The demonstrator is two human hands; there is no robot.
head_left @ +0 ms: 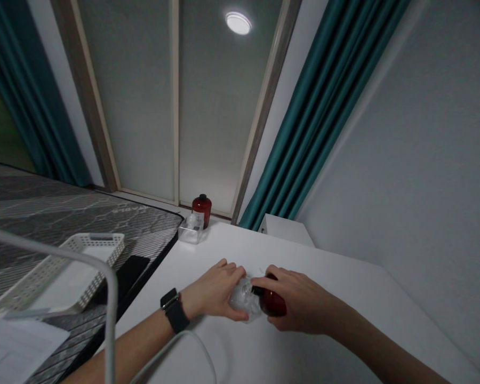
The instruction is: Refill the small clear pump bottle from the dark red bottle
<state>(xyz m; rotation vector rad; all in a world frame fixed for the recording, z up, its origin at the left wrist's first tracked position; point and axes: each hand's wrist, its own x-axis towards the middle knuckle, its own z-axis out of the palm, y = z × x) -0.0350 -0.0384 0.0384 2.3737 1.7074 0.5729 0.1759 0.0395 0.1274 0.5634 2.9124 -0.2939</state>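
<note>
My left hand (226, 288), with a black watch (174, 309) at its wrist, grips a clear, rounded glass container (242, 298) on the white table (176, 357). My right hand (294, 298) is wrapped round a dark red bottle (272, 304). That bottle is tilted, its black neck (257, 290) pointing left at the top of the clear container. Whether the two touch, and whether any liquid passes between them, I cannot make out.
At the table's far left corner stand another red bottle (202, 210) and a clear box (190, 232). A white basket (80, 272), a black flat object (122, 277) and paper (20, 346) lie on the bed at left. A white cable (112, 320) crosses the left foreground.
</note>
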